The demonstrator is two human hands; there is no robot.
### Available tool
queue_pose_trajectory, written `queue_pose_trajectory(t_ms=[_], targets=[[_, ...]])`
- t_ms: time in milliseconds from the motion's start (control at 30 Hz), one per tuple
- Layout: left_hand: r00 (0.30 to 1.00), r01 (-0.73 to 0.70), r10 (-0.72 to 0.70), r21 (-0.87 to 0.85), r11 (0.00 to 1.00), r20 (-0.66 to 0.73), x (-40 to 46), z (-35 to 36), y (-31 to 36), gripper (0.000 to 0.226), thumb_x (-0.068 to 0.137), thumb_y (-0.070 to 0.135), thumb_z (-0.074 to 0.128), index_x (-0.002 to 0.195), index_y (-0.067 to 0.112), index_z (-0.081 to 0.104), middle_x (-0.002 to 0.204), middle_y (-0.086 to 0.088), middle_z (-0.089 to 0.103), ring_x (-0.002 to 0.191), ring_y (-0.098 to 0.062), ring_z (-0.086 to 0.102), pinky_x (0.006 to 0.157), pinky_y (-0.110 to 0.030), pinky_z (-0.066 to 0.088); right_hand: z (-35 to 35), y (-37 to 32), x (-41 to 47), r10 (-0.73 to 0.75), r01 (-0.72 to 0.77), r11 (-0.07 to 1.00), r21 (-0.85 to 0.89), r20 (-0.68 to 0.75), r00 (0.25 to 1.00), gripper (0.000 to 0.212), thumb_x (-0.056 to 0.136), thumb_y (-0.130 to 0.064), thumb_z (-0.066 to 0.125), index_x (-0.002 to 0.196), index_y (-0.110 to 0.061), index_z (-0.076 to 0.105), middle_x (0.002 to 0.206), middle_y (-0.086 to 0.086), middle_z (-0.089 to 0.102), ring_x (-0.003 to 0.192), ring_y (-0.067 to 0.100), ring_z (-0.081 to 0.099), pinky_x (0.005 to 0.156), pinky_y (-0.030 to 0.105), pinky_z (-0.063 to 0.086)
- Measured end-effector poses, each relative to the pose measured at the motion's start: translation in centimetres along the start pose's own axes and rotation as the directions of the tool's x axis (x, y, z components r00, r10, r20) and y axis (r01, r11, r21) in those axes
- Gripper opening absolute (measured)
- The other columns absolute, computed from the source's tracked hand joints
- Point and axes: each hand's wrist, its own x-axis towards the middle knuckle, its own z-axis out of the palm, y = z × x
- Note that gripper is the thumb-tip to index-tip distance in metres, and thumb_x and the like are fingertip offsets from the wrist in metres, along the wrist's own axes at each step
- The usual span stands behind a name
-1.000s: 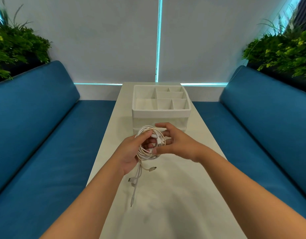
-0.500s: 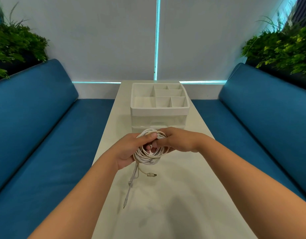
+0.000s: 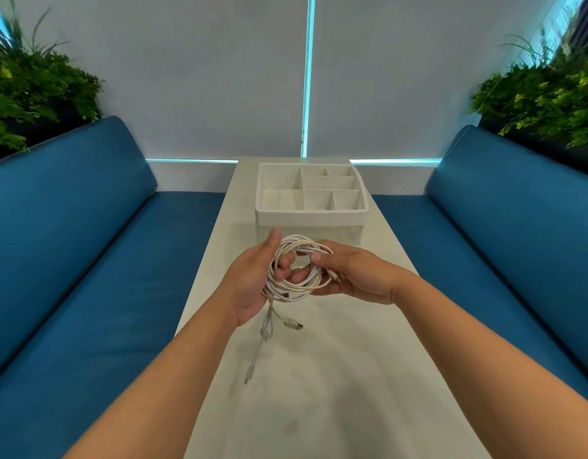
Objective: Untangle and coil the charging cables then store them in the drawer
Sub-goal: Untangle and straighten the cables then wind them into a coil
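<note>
Cables half coiled, loose ends hanging

Table (image 3: 335,376) near edge is bare, light top. Above it loose ends (image 3: 266,329) hang from the cables (image 3: 294,265), one plug (image 3: 293,325) dangling right, a longer tail (image 3: 253,362) reaching down toward the tabletop. Left hand (image 3: 253,283) holds the coil's left side, fingers through the loop, thumb over the top. Right hand (image 3: 352,276) pinches the right side, fingers closed on the strands. Coil is held in the air, just near of the organiser (image 3: 311,217).

Judgement: coiling not finished. Best to keep the left hand as the form, feed the tails round with the right, keep loops even, tuck plugs in so nothing springs open.

Drawer (image 3: 332,234) front under the organiser's tray looks closed, partly hidden by hands; it needs a free hand to open. Blue benches (image 3: 87,243) on both sides, plants (image 3: 38,91) far corners, nothing blocking the way.
</note>
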Motion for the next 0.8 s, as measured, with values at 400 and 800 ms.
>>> queue_pose_trajectory(t_ms=[400,800], targets=[[0.971,0.092,-0.064,0.112,0.989,-0.232,0.6,2.1,0.9,0.035,0.101,0.04,0.047,0.077,0.015,0.053,0.049,0.003,0.033,0.041,-0.01,0.023,0.041,-0.021,0.022,2.0,-1.1,0.6,-0.047,0.022,0.774,-0.633,-0.023,0.999,0.034,0.088,-0.005,0.059,0.121,-0.005,0.052,0.111,0.021,0.065,0.096,0.026,0.065,0.089,0.041,0.052],[0.963,0.163,-0.147,0.054,0.985,-0.226,0.8,1.5,1.1,0.023,0.093,0.03,0.063,0.084,0.009,0.066,0.05,0.001,0.037,0.043,-0.01,0.022,0.038,-0.02,0.018,2.5,-1.5,0.8,-0.055,0.002,0.819,-0.574,-0.074,0.996,0.041,0.088,-0.002,0.056,0.126,-0.012,0.048,0.097,0.0,0.06,0.086,0.016,0.059,0.079,0.032,0.051]])
